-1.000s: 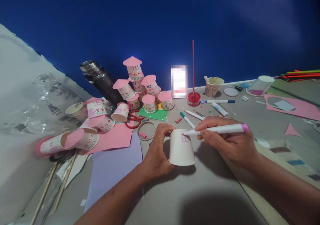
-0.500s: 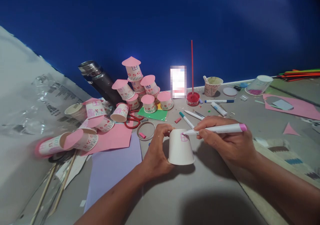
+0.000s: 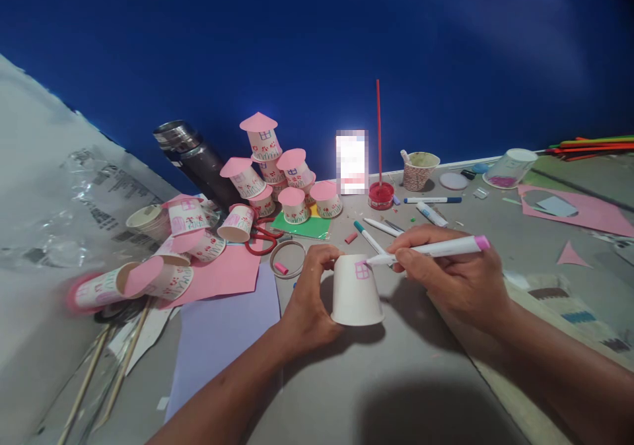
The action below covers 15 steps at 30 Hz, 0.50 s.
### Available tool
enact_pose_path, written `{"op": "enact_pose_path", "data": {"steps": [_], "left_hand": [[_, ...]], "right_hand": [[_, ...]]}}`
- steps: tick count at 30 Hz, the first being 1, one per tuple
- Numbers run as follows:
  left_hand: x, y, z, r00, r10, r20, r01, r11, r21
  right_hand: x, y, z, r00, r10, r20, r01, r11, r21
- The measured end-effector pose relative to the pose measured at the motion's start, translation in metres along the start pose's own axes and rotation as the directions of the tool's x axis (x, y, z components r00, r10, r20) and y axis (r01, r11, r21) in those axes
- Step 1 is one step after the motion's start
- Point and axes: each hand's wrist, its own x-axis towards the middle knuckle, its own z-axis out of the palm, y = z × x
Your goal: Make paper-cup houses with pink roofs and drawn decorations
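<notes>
A white paper cup (image 3: 355,303) is held upside down, slightly tilted, a little above the grey table. My left hand (image 3: 313,300) grips it from the left, with some fingers hidden behind it. Near the cup's upper end is a small pink window (image 3: 362,271) with crossed panes. My right hand (image 3: 448,273) is closed around a white marker (image 3: 438,248) with a pink end. The marker's tip is at the window's upper right corner. Further back left, decorated paper cups (image 3: 265,142) with pink cone roofs are stacked; several carry drawn windows, red flowers and green grass.
A dark flask (image 3: 198,164) leans behind the stacked cups, with red-handled scissors (image 3: 262,241) in front. Purple paper (image 3: 228,333) lies left of my hand. Several loose markers (image 3: 369,237) lie behind the cup. A red pot (image 3: 381,196) with an upright stick stands near the blue wall.
The marker's tip has shifted slightly right along the window's top edge. The top line looks more complete. The whole view has drifted a little; my left hand keeps the same hold.
</notes>
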Motion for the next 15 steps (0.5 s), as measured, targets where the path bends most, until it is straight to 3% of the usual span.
{"op": "enact_pose_path", "data": {"steps": [15], "left_hand": [[0.0000,0.0008,0.0011,1.000,0.010,-0.025,-0.011,0.998,-0.056]], "right_hand": [[0.0027,-0.0034,-0.0034,0.999,0.027,-0.029,-0.027,1.000,0.012]]}}
